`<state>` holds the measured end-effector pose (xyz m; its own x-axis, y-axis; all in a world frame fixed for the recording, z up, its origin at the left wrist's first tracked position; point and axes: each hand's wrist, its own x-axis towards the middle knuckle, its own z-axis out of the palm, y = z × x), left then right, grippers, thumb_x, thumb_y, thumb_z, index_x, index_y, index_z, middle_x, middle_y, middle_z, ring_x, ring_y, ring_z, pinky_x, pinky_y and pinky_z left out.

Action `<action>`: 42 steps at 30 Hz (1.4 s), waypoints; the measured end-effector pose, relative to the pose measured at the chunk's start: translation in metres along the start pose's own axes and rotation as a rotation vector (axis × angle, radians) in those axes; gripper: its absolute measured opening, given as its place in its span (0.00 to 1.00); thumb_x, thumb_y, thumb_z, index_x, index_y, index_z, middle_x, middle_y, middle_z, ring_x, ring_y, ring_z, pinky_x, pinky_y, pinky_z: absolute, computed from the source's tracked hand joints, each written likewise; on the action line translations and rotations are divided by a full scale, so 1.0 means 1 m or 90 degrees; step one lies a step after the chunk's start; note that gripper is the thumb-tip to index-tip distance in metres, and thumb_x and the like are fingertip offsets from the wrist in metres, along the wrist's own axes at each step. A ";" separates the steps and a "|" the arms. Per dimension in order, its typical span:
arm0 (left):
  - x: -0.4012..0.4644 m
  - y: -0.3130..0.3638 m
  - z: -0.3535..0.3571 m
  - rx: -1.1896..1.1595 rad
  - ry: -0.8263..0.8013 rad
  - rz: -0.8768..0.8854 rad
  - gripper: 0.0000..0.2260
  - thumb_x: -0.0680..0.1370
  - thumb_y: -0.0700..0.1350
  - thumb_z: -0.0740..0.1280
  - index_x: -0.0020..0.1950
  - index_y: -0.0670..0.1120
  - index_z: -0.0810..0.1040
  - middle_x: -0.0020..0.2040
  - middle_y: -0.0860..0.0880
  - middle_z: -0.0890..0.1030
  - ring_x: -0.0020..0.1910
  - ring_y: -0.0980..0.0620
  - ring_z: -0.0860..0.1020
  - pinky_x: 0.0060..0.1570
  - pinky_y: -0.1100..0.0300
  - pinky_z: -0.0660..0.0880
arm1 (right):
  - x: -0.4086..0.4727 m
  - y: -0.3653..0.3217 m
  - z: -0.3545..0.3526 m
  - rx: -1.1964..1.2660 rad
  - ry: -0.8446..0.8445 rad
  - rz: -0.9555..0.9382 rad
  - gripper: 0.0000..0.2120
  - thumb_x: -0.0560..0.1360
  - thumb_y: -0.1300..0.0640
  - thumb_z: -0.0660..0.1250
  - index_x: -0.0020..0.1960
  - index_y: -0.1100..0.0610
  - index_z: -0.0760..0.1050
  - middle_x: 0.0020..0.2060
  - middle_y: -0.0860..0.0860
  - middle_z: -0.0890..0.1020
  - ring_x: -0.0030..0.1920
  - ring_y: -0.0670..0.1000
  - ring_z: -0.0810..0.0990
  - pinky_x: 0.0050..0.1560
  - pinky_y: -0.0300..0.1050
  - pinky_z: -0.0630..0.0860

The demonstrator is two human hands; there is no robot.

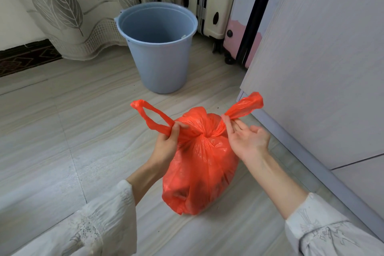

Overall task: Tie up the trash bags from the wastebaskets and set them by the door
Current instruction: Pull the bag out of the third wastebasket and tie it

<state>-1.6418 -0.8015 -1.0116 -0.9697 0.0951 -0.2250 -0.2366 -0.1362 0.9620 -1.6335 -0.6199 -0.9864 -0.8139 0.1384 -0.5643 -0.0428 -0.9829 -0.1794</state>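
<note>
Orange plastic fills the middle of the head view: the trash bag point(199, 164) sits on the pale floor point(62, 141), bulging and gathered at its neck into a first crossing of the two handle loops. On the left, the left hand point(166, 145) has its fingers point(176, 129) curled round the base of the left loop point(149, 116), which stands open toward the far left. On the right, the right hand point(247, 137) pinches the right loop point(245, 106) between thumb and forefinger while the other fingers lie loosely spread, palm up, holding nothing more. Beyond the bag, farther off, stands the blue wastebasket point(158, 48), unlined, with a leaf-patterned curtain point(62, 6) behind it and suitcases point(214, 6) at the far right; a pale cabinet side point(322, 58) rises close on the right. By my judgement the knot is only half made, so the light pinch on the right loop is the weak point: thin slick film could slip free as the loops are pulled, letting the neck loosen and spill. Pulling hard the other way could stretch or tear a handle, since the bag looks full and taut
</note>
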 end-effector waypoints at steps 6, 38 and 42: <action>0.004 -0.002 -0.004 -0.015 0.002 -0.012 0.15 0.81 0.45 0.52 0.44 0.42 0.76 0.43 0.45 0.81 0.46 0.50 0.81 0.51 0.60 0.77 | 0.024 0.008 -0.036 -1.039 0.113 -0.250 0.10 0.70 0.50 0.64 0.33 0.55 0.75 0.35 0.51 0.81 0.43 0.52 0.77 0.48 0.50 0.73; 0.008 0.036 -0.020 -0.072 -0.003 -0.164 0.17 0.81 0.52 0.51 0.33 0.48 0.62 0.19 0.54 0.60 0.20 0.55 0.60 0.25 0.64 0.68 | 0.016 0.030 0.003 -0.829 -0.113 -0.229 0.19 0.81 0.57 0.51 0.32 0.56 0.67 0.16 0.48 0.71 0.36 0.49 0.80 0.37 0.36 0.70; 0.006 0.050 -0.020 0.060 -0.034 -0.092 0.17 0.81 0.50 0.52 0.34 0.47 0.67 0.27 0.52 0.73 0.39 0.45 0.75 0.52 0.49 0.72 | 0.013 0.049 0.008 -0.943 -0.182 -0.268 0.17 0.81 0.58 0.54 0.33 0.55 0.69 0.16 0.45 0.68 0.20 0.39 0.70 0.30 0.35 0.68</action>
<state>-1.6608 -0.8274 -0.9676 -0.9209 0.1593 -0.3557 -0.3637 -0.0238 0.9312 -1.6507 -0.6672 -0.9957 -0.9766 0.1660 -0.1365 0.1594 0.1338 -0.9781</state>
